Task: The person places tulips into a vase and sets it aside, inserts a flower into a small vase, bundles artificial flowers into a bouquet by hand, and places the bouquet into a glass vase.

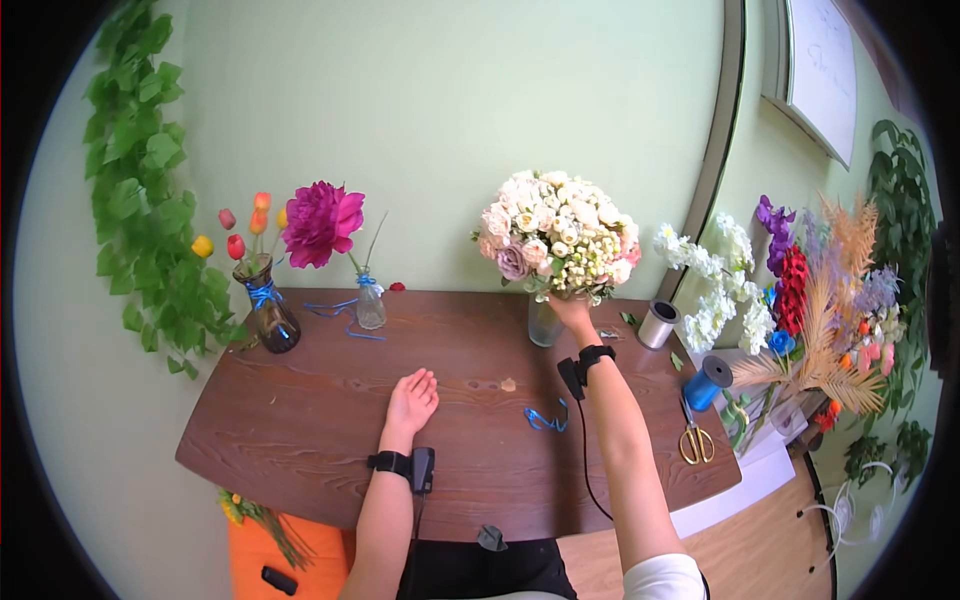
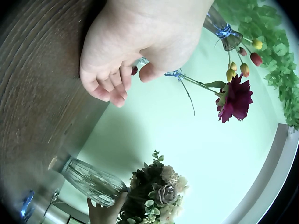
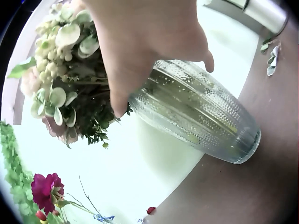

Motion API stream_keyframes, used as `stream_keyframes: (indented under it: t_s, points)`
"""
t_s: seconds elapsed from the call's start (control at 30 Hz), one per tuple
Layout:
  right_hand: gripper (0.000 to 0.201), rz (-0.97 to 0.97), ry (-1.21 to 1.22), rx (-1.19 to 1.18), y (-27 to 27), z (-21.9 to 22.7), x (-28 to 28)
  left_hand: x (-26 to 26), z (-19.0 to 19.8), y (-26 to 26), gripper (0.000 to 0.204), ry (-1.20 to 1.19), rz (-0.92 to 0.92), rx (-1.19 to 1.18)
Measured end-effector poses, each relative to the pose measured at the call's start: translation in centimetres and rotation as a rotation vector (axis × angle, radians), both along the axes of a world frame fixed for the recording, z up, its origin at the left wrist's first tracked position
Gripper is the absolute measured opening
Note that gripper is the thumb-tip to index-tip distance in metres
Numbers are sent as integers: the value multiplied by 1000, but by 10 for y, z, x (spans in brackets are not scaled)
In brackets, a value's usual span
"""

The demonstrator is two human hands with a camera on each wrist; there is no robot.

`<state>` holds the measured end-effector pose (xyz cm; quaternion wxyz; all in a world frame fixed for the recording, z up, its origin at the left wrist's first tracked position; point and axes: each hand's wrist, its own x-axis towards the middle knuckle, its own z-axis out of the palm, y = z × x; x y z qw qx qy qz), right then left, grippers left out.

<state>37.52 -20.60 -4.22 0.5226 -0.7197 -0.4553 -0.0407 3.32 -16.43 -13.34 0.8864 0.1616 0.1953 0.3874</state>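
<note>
My right hand [image 1: 572, 312] grips the upper part of a ribbed clear glass vase [image 1: 543, 325]; in the right wrist view the thumb and fingers lie around the vase [image 3: 201, 109] near its rim. A large bouquet of cream, pink and mauve flowers [image 1: 560, 230] stands in it, just above the hand. The left hand [image 1: 412, 400] rests on the brown table [image 1: 330, 430], palm up with relaxed, slightly bent fingers, and holds nothing; the left wrist view shows the same hand [image 2: 135, 42].
At the back left stand a dark vase of tulips [image 1: 277, 325] and a small glass vase [image 1: 371, 305] with a magenta flower. Blue ribbon [image 1: 546, 418] lies mid-table. On the right are a silver spool [image 1: 658, 325], a blue spool [image 1: 708, 383], scissors [image 1: 692, 440] and more flowers.
</note>
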Motion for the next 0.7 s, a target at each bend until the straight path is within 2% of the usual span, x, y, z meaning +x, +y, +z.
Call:
stream_keyframes:
  t_s: [0.03, 0.1, 0.2, 0.23, 0.3, 0.33, 0.37, 0.47, 0.5, 0.57, 0.6, 0.63, 0.7]
  points:
    - [58, -151, -62, -113, -3, 8, -9, 0, 0, 0, 25, -2, -2, -9]
    - [58, -143, -23, -137, -10, 17, -16, 0, 0, 1, 26, -3, 2, -8]
    - [50, 180, 169, 258, -5, 3, 7, 0, -4, 3, 27, -14, -2, -7]
    - [50, 184, 165, 250, 2, -4, 15, 0, -5, 3, 28, -20, -8, -3]
    - [48, 101, 43, 438, 10, -11, 24, 0, -5, 3, 28, -22, -3, -2]
    - [52, 96, -133, 242, 12, -8, 32, 0, -5, 2, 28, -17, -3, 5]
    - [52, 99, -134, 237, 14, -13, 33, 0, -5, 2, 28, -18, -1, 0]
    - [62, -105, -432, 156, 25, -31, 46, 0, -6, 3, 29, -12, 2, 8]
    - [62, -104, -432, 155, 34, -42, 55, 0, -5, 3, 29, -10, 1, 4]
    - [58, -119, -232, 204, 45, -56, 66, 0, -4, 2, 29, -7, 2, -3]
    - [60, -22, -260, 181, 32, -39, 55, 0, -3, 2, 29, -11, 1, -7]
    - [60, -22, -259, 177, 18, -20, 37, 0, -3, 2, 28, -13, -2, -13]
    - [63, 188, -3, 189, -1, 2, 12, 0, -4, 3, 28, -13, -2, -15]
